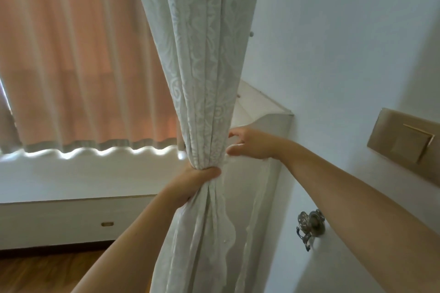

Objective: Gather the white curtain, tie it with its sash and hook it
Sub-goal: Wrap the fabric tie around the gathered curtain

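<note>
1. While the left hand (200, 179) squeezes the white curtain (204, 66) into a tight bunch, most of the cloth is already pulled together, close to the wall (333, 54).
2. The right hand (252, 144) is wide, with its fingers spread, and it holds nothing. It reaches for the curtain's right side, just above the left hand. I cannot tell if it touches the cloth.
3. A thin loose edge (258, 188) hangs to the right of the bunch, so I think the gathering is almost done but not all done.
4. I cannot see the sash anywhere, so the tying looks not started yet.
5. The metal hook (310, 226) sits on the wall, lower down and to the right, with nothing on it. Hooking comes last.
</note>
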Available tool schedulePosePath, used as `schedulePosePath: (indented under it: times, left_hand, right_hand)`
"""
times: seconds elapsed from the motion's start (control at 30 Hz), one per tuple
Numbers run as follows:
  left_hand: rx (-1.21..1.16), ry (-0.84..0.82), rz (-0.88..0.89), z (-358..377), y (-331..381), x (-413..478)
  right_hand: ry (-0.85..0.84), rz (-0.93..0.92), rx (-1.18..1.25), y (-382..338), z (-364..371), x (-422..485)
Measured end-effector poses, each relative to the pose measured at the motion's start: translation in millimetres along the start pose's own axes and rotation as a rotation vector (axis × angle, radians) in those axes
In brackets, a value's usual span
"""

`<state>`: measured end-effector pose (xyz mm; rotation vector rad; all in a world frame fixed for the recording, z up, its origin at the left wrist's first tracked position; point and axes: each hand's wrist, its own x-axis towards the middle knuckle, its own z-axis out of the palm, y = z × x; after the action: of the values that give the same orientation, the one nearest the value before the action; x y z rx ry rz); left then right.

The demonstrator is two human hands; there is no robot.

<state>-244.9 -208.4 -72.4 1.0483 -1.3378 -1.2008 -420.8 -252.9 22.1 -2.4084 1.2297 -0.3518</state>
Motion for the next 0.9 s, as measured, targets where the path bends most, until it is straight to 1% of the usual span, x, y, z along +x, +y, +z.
schedulePosePath:
  times: [0.07, 0.23, 0.33, 0.43, 0.5, 0.53, 0.6, 0.67, 0.73, 0.77, 0.8, 0.87, 0.9]
  left_hand:
    - [0.005, -0.041, -0.002, 7, 1, 0]
    - [0.073, -0.158, -0.006, 13, 5, 0]
    - [0.042, -0.102, 0.005, 14, 6, -1]
    - [0.068, -0.072, 0.034, 10, 9, 2]
    - [0.193, -0.035, 0.039, 9, 13, 5]
    - [0.279, -0.025, 0.068, 9, 14, 8]
    - [0.462, -0.009, 0.185, 9, 17, 16]
    - [0.690, -0.024, 0.303, 9, 20, 22]
    - [1.013, -0.051, 0.331, 10, 18, 26]
    - [1.154, -0.032, 0.325, 12, 16, 27]
    - [1.234, 0.005, 0.308, 17, 19, 24]
    - [1.228, 0.072, 0.268, 26, 24, 20]
    - [1.223, 0.070, 0.274, 29, 26, 20]
  right_hand:
    - [-0.022, -0.010, 0.021, -3, 3, 0]
    - [-0.011, -0.032, 0.202, -5, 9, -3]
    - [-0.002, -0.032, 0.246, -6, 7, -6]
    - [-0.037, -0.029, 0.183, -3, 8, -10]
    - [-0.028, 0.020, 0.091, -3, 10, -14]
    - [-0.002, 0.037, 0.035, -3, 10, -16]
    - [0.055, 0.035, -0.092, -6, 11, -20]
    - [0.093, 0.040, -0.129, -10, 14, -22]
    - [0.157, 0.063, -0.128, -14, 20, -24]
    - [0.206, 0.076, -0.116, -15, 25, -24]
    - [0.260, 0.084, -0.073, -15, 29, -25]
    - [0.360, 0.099, 0.063, -13, 37, -24]
    - [0.403, 0.106, 0.115, -11, 40, -22]
